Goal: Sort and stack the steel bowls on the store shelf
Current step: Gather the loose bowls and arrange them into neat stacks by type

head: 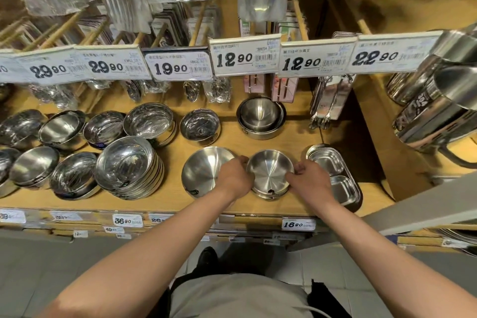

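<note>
Fingers [242,162] flanking small bowl stack [269,174]

Both bare arms reach forward, hands close together

Left hand [236,175] curls knuckles-up, fingers bent; right hand [308,178] mirrors it, fingertips pinched inward, both wrists level

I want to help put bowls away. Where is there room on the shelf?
Bare wood lies between the nested bowls at the back and the small bowl both hands hold. Another patch lies right of the nested bowls, behind the divided trays. The left side is crowded.
</note>
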The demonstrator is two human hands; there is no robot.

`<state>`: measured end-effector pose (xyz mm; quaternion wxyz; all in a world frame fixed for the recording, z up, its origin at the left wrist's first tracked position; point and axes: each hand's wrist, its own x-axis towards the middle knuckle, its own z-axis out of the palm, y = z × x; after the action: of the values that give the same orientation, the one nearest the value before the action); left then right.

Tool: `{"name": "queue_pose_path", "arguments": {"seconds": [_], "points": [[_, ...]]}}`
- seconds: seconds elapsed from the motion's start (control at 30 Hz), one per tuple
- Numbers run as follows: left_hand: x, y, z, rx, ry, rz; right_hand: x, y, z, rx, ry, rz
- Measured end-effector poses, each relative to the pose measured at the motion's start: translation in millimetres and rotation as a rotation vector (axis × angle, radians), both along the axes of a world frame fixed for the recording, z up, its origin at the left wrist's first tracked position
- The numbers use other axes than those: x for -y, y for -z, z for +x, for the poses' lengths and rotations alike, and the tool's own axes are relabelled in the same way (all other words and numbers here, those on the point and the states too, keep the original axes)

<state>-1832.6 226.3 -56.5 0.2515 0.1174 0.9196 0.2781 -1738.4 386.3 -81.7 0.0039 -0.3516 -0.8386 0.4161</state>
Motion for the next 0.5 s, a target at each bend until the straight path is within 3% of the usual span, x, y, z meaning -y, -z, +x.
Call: {"name": "queue_pose_path", "arguments": {"seconds": [0.17, 0.5], "points": [[-2.5, 0.7, -6.6, -0.010, 0.028, 0.024, 1.1, -0.1, 2.8, 0.015, -0.037, 0.029], [0.9, 3.7, -6.9, -0.032, 0.034, 0.052, 3.7, 0.7, 5.1, -0.025, -0.001, -0.114]]}}
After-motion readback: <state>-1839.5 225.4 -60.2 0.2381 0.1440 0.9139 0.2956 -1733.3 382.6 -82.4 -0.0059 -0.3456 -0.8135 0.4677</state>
